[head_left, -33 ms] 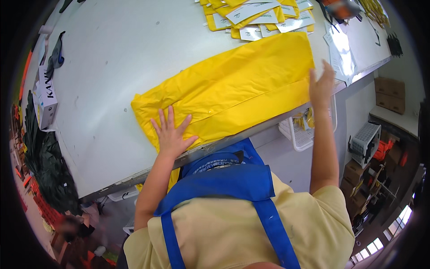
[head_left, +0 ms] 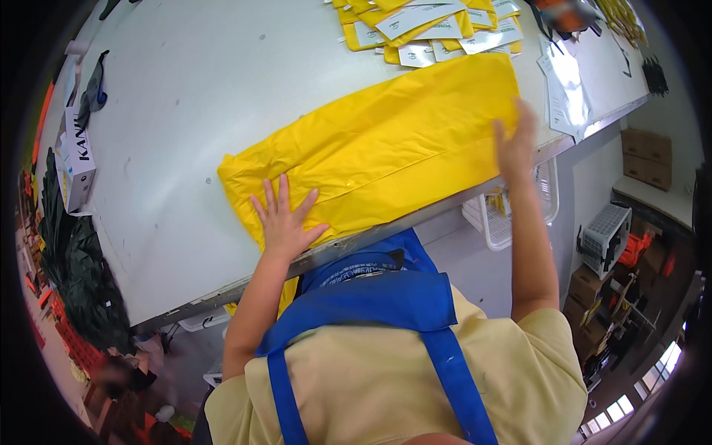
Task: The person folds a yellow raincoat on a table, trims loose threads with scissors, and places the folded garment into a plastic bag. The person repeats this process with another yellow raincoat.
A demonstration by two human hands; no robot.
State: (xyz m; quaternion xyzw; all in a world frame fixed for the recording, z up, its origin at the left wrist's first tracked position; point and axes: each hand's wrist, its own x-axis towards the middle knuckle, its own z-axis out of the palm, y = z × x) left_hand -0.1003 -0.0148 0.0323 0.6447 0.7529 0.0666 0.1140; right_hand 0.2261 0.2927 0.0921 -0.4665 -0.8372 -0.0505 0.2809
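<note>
A long folded piece of yellow fabric (head_left: 371, 141), smooth with a seam along it, lies slantwise on the white table. My left hand (head_left: 285, 222) rests flat on its near left end, fingers spread. At the fabric's right end is my right hand (head_left: 517, 144), slightly blurred, thumb apart from the fingers and nothing seen in its grip. Whether that hand touches the cloth or hovers just over it, I cannot tell.
Beyond the fabric lies a pile of yellow packets (head_left: 426, 33) with white cards. Clear plastic sheets (head_left: 567, 93) lie at the right. A white basket (head_left: 500, 226) hangs below the table edge. A white box (head_left: 76, 163) and dark green cloth (head_left: 78, 274) are at the left.
My right hand has shifted a little left, from beside the fabric's right edge to over it. The left hand and the fabric stay in place.
</note>
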